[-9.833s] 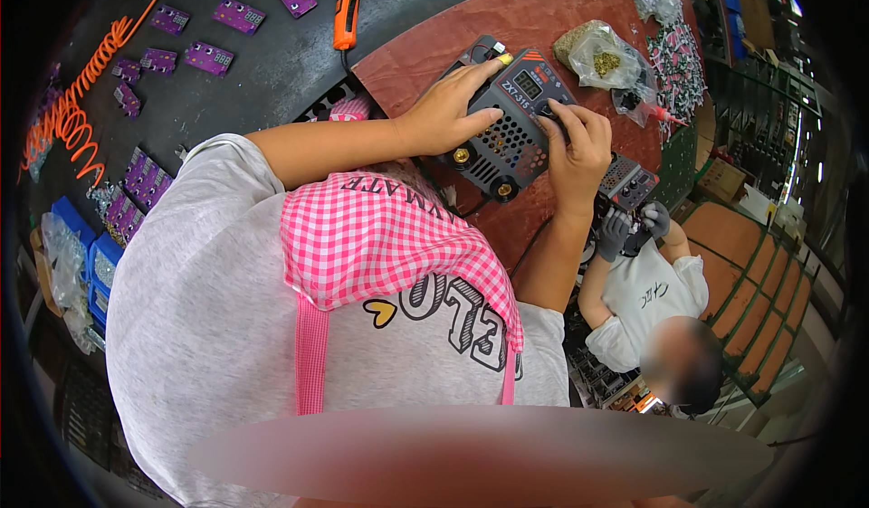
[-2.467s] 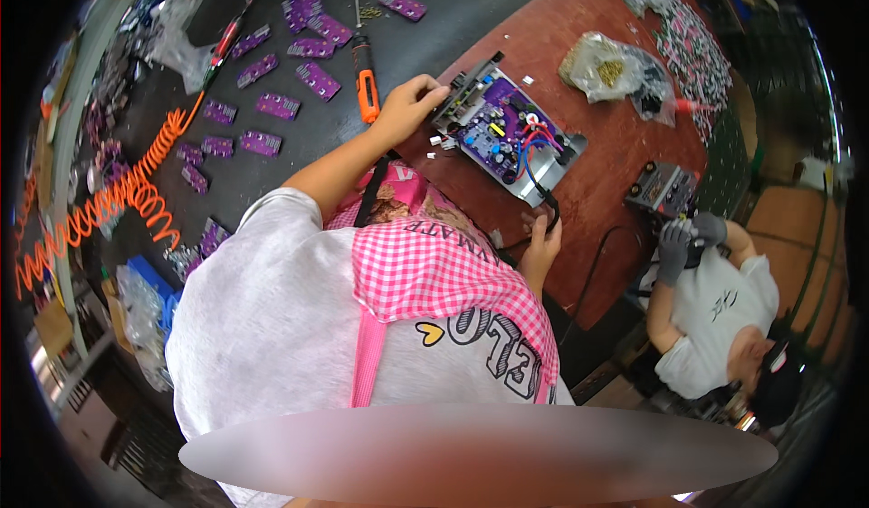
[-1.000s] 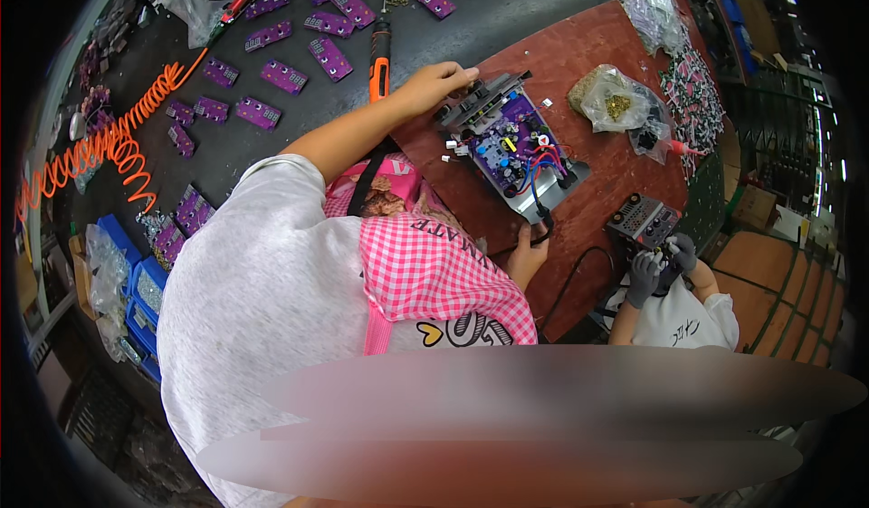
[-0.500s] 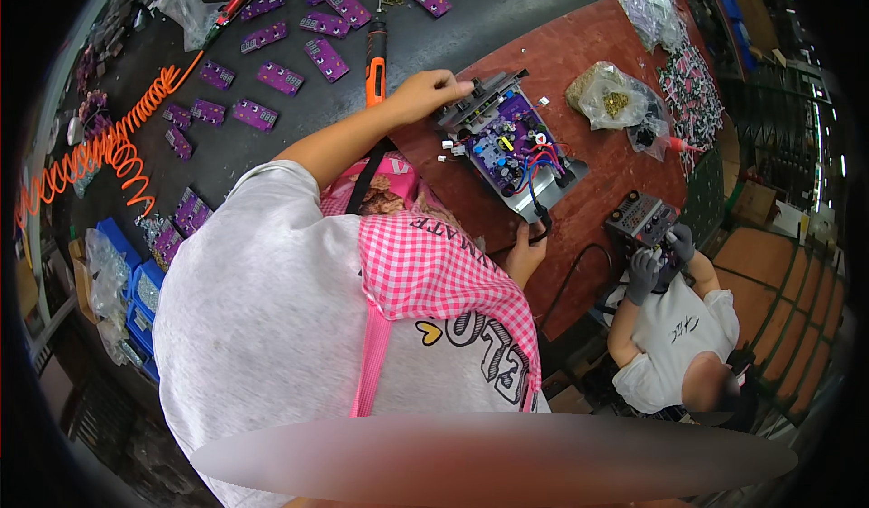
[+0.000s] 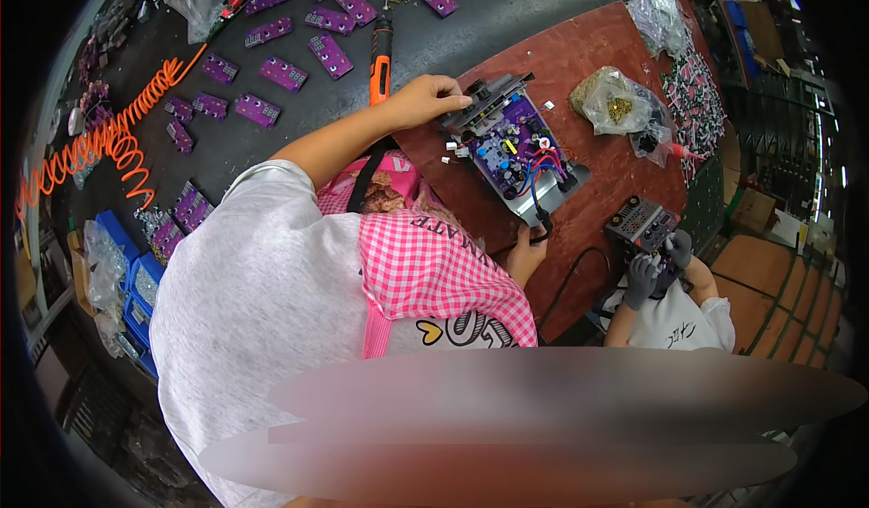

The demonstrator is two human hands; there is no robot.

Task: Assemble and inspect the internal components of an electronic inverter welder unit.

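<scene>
An uncovered electronic device (image 5: 511,151) rests on the reddish-brown board, its purple circuit board, coloured wires and bent silver metal plate exposed. My left hand (image 5: 430,99) is closed at the near-left edge of its dark front panel (image 5: 489,99), thumb against the panel; the panel tilts beside the circuit board. At the opposite end my right hand (image 5: 525,256) pinches the metal plate (image 5: 548,196) near the black power cord (image 5: 541,226); the palm side is hidden. Small white connectors (image 5: 455,151) lie beside the device.
An orange-and-black electric screwdriver (image 5: 380,65) and purple circuit boards (image 5: 330,56) lie on the dark table. An orange coiled hose (image 5: 136,123) runs left. Bagged brass screws (image 5: 618,108) stand right. A co-worker's gloved hands (image 5: 643,277) work on another device (image 5: 641,223).
The view has shifted slightly. My left hand's fingers have moved a little on the front panel; my right hand stays in place. The co-worker's hands have shifted slightly.
</scene>
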